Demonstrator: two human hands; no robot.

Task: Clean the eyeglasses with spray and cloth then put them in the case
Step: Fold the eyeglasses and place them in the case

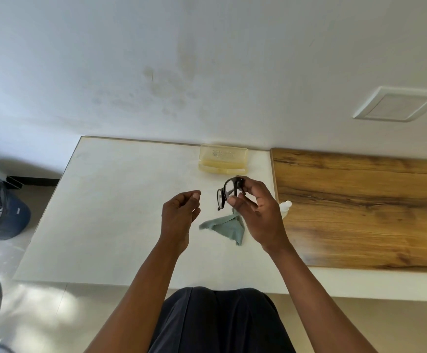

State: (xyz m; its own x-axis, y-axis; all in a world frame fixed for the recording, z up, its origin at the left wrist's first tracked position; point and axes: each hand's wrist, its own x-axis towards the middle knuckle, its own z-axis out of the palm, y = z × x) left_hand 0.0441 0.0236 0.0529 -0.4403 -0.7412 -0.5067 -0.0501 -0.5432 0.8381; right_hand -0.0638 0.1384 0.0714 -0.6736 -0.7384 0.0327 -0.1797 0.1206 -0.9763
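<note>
- Now, in the head view, the right hand (259, 212) holds the black eyeglasses (229, 193) above the tabletop (120, 212), fingers clamped on the frame at one end.
- The left hand (180, 212) is just beside them, loosely curled, with nothing in it.
- The grey-green cloth (223, 226) lies on the tabletop under the hands; the open yellow case (222, 159) stands further back, by the wall.
- The white spray bottle (285, 207) is mostly hidden behind the right hand.
- I think the risk is that the fingers touch a lens and smear it, or that such a small grip at one end lets the eyeglasses drop.
</note>
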